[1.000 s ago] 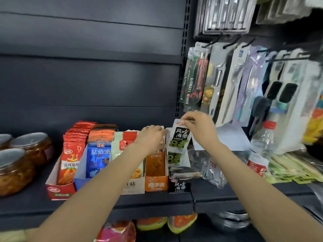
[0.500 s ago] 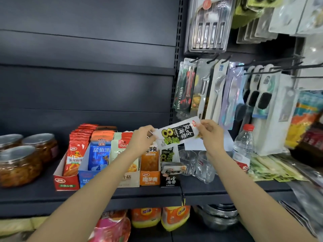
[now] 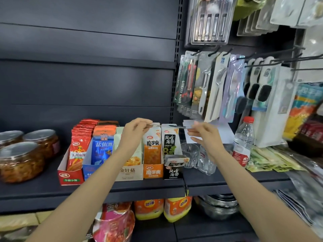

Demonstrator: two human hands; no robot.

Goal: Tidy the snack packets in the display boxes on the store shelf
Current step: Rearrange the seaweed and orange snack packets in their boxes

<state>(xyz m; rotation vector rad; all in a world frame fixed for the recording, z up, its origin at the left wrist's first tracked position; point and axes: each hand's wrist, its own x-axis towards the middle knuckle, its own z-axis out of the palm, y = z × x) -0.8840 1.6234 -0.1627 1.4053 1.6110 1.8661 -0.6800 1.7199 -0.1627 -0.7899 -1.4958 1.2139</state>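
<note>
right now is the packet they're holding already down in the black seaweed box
No: both hands, left hand and right hand, pinch the packet flat, edge-on, above the black box.

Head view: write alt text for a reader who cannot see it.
Both hands, left hand and right hand, hold a snack packet flat and edge-on above a row of display boxes on a dark store shelf.

A dark store shelf [image 3: 35,191] is carrying five snack display boxes [image 3: 130,171] side by side, glass jars [image 3: 21,161] sitting left, drinking glasses [image 3: 189,154] and a water bottle [image 3: 243,140] standing right.
</note>
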